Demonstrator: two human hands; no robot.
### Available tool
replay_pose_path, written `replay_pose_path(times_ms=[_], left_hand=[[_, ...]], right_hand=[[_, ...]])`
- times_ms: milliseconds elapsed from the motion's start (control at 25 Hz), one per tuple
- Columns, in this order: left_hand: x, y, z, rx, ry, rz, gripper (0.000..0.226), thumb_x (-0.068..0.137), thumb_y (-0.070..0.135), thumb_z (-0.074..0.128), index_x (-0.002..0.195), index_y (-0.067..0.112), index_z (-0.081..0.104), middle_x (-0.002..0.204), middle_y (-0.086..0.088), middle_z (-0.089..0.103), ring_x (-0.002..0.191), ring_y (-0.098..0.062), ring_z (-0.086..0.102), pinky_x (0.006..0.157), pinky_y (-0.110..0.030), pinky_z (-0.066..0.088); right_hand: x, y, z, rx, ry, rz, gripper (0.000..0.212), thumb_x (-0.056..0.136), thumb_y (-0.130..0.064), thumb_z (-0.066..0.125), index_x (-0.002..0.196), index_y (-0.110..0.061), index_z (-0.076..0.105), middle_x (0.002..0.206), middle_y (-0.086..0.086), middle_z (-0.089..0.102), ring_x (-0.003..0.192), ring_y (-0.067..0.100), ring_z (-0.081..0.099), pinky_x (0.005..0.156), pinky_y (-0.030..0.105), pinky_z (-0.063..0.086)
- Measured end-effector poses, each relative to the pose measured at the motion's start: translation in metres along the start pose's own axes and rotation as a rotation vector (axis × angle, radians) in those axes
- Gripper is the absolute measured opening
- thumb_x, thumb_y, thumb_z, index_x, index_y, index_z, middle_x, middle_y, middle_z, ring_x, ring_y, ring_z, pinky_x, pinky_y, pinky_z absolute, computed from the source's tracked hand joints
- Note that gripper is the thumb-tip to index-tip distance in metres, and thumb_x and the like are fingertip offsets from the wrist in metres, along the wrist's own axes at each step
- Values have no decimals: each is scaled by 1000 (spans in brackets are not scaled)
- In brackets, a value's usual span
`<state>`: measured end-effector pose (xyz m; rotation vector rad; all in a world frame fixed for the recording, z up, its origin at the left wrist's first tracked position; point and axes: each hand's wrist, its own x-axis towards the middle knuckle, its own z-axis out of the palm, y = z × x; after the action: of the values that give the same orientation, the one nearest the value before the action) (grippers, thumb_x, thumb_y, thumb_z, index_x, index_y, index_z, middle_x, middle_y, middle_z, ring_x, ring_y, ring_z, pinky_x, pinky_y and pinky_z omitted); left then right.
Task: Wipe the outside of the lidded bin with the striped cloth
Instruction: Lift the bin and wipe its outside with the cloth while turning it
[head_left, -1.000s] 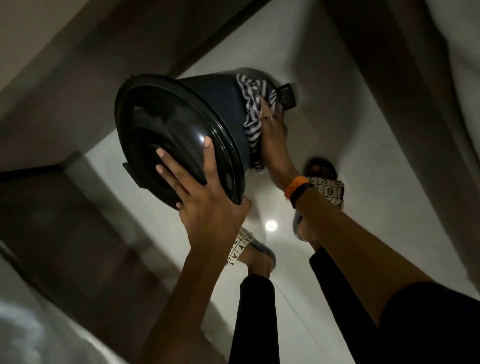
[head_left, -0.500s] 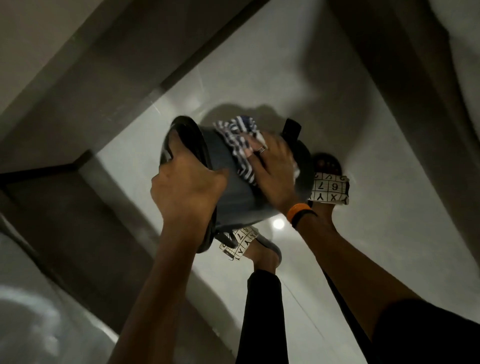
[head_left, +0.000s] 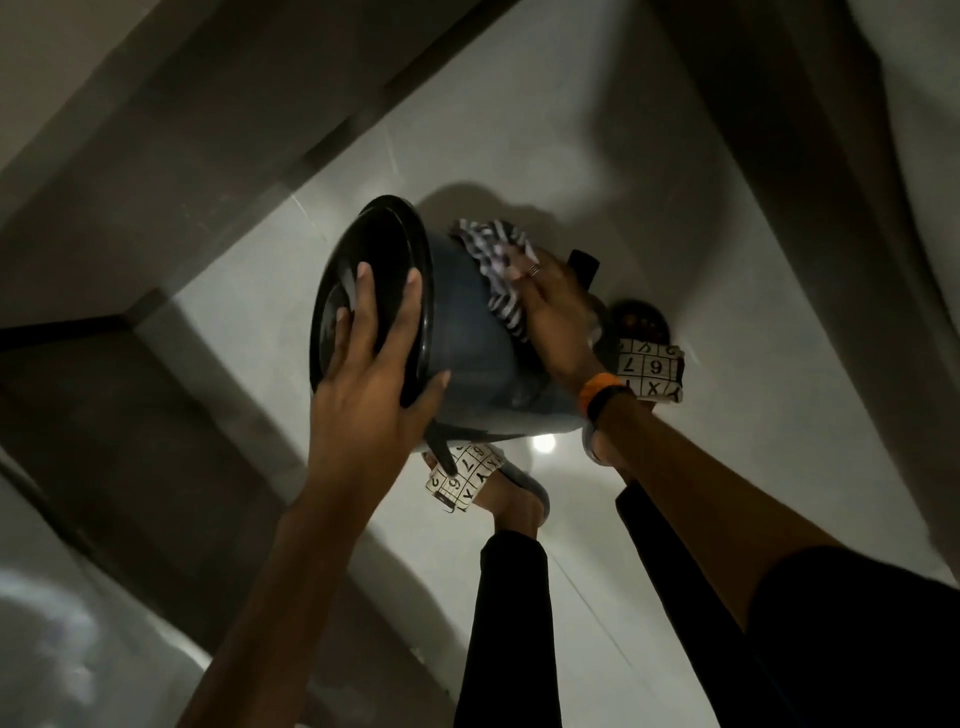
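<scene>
The left hand (head_left: 363, 395) lies spread over the black lid (head_left: 371, 296), its fingers (head_left: 363, 299) splayed flat across the lid's face and the thumb hooked past the rim toward the body, so it braces the lid rather than closing round anything. Under that palm the lower edge of the lid is hidden. Just past the rim lies the dark blue wall of the bin (head_left: 467, 343), tipped on its side and held above the pale floor (head_left: 675, 208). The right hand (head_left: 556, 317) presses the striped cloth (head_left: 493, 270) flat against the bin's upper side; its fingertips are buried in the bunched folds, so how far they curl cannot be told. A ring shows on one finger, an orange and black band (head_left: 600, 397) on the wrist. Beyond this hand a dark tab (head_left: 584, 262) juts out, blurred. The bin's base is hidden behind the right wrist. Below, patterned slippers (head_left: 652, 371) are partly covered by the bin.
</scene>
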<state>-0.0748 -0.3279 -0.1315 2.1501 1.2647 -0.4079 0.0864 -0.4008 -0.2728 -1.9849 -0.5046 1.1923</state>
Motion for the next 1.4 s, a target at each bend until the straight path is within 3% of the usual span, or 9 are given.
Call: replay_pose_path(times_ms=[160,360,520,600,840,960,1080,1200,1400], left_hand=[[21,4,0,44,7,-107,76,100,38,51,163,31,9,173,-9,4,148,-42,34,115,-59,38],[18,6,8,-72,116,-169,75,96,41,60,160,31,23,170,-4,22,144,-36,44,113,-56,41],[-11,-5,15,-259,-126,-22,129,61,58,87,160,43,7,171,-4,-15,158,-35,0,120,-62,27],[-15,-2,19,-206,-124,22,131,62,46,92,158,38,4,169,-12,-20,157,-39,-9,117,-68,31],[7,7,18,-89,-3,-53,123,74,50,84,162,34,-1,172,-8,-9,151,-44,29,108,-66,43],[4,14,21,-180,112,-162,116,72,42,83,160,35,7,173,-3,6,148,-38,38,109,-58,43],[-13,15,26,-233,4,-120,126,70,42,85,161,37,-2,173,-2,1,154,-36,24,112,-62,41],[-27,16,30,-193,-69,-111,129,71,42,83,159,38,-12,173,-4,-8,152,-45,23,108,-67,42],[-6,18,12,-134,54,-238,116,75,43,73,160,34,-6,161,-16,40,127,-40,59,108,-56,47]], right_hand=[[-85,1,36,-331,-8,-389,51,104,-51,28,155,-46,28,170,-11,17,160,19,10,130,45,6],[-53,46,-1,-262,255,223,66,99,-58,26,154,-26,40,170,8,25,159,32,15,130,58,13],[-2,47,-31,-254,227,187,57,102,-53,33,153,-29,43,169,2,30,159,26,20,131,53,14],[3,37,-37,-296,180,202,50,107,-46,36,154,-30,41,170,1,27,159,25,16,131,53,12],[-77,22,-4,-428,-59,-437,55,103,-51,32,157,-40,26,168,-8,8,160,14,-5,129,55,10],[-52,37,-22,-160,112,-72,57,104,-44,39,158,-30,28,170,0,14,160,24,11,130,50,15],[-7,37,-48,-49,271,216,53,106,-40,40,157,-24,35,171,5,23,159,26,16,131,52,15],[4,20,-56,-58,202,190,51,107,-35,46,156,-23,37,170,6,23,159,26,17,131,53,15],[-66,-8,-9,-99,-27,-97,57,99,-44,48,152,-40,30,173,4,9,160,24,-2,130,57,4]])
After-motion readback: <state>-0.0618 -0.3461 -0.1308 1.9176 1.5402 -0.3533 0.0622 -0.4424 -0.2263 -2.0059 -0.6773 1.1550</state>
